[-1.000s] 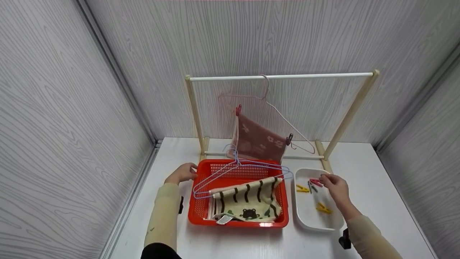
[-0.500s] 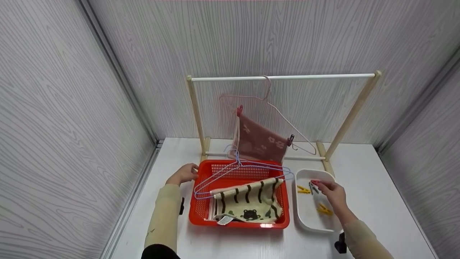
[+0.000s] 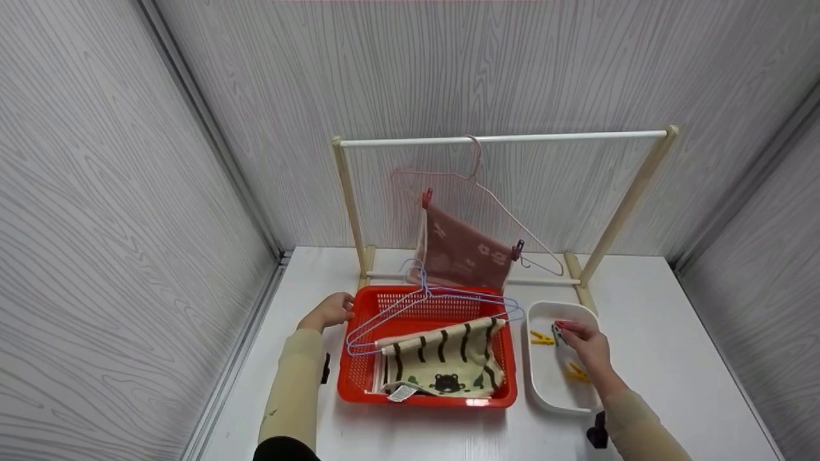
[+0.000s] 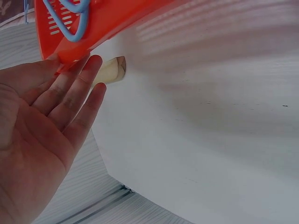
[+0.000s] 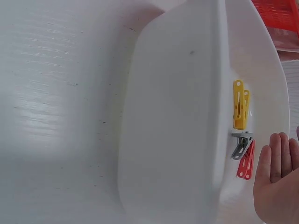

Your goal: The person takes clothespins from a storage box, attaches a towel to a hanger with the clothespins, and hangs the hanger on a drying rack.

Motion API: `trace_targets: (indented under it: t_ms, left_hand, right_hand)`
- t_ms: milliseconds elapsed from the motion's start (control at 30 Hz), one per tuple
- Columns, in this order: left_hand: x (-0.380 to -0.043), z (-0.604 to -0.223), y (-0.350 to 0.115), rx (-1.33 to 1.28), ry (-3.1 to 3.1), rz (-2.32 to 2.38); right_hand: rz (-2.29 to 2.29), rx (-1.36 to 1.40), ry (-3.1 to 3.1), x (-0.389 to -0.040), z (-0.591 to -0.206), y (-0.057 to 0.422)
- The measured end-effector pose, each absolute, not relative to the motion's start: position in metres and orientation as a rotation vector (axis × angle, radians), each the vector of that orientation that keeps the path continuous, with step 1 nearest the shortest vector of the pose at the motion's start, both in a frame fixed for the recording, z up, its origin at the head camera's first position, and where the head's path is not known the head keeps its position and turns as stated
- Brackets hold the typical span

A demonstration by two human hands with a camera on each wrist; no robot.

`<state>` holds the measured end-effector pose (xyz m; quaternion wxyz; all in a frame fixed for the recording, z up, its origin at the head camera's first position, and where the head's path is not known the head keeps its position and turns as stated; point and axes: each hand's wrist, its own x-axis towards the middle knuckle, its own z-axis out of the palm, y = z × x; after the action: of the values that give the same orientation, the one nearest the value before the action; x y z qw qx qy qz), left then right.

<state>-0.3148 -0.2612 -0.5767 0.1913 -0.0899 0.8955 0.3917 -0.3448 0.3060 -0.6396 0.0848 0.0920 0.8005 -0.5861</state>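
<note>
Clothespins (image 5: 240,147) of slim plastic lie in the far half of a white, round-cornered plastic tray (image 3: 528,368): a bright red clothespin (image 5: 246,162) and a grey clothespin (image 3: 556,334) together, with a yellow clothespin (image 3: 542,338) toward the left edge; a second yellow clothespin (image 3: 577,372) lies nearer the tray's right edge, partly hidden. The walls probably serve to keep such small pieces together. The right hand (image 3: 590,349) hangs over the tray beside the red and grey pair, its fingers long and unclenched, no clothespin visibly between them; whether the thumb touches one I cannot tell. The bare left hand (image 3: 331,310) rests at the left edge of a red, perforated plastic basket (image 3: 339,378), fingers loose rather than clenched, perhaps to steady it. Inside, a cream cloth towel with dark stripes and a bear figure (image 3: 442,358) lies toward the near edge; thin pale-blue hangers (image 3: 397,306) lie across the top, the rims apparently keeping them up where they are easy to grasp. Behind, at the table's (image 3: 640,307) far edge, a pale wooden frame with a white rail (image 3: 570,136) holds a pink wire hanger (image 3: 512,214) by its hook. From it hangs a dusty-pink flowered towel (image 3: 461,243), one upper corner in a red clip (image 3: 427,198), the other in a dark red clip (image 3: 517,250), presumably so it cannot slip.
</note>
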Motion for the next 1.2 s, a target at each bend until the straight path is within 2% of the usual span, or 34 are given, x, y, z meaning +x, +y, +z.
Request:
trace_targets:
  t_ms: [300, 1200]
  left_hand:
    - [-0.315, -0.579, -0.262, -0.206, 2.538, 1.103]
    - [-0.316, -0.583, -0.269, -0.205, 2.46, 1.218]
  right_hand:
    - [-1.84, 0.205, 2.39, -0.346, -0.643, 0.299]
    - [-1.63, 0.142, 2.394, -0.348, -0.66, 0.284]
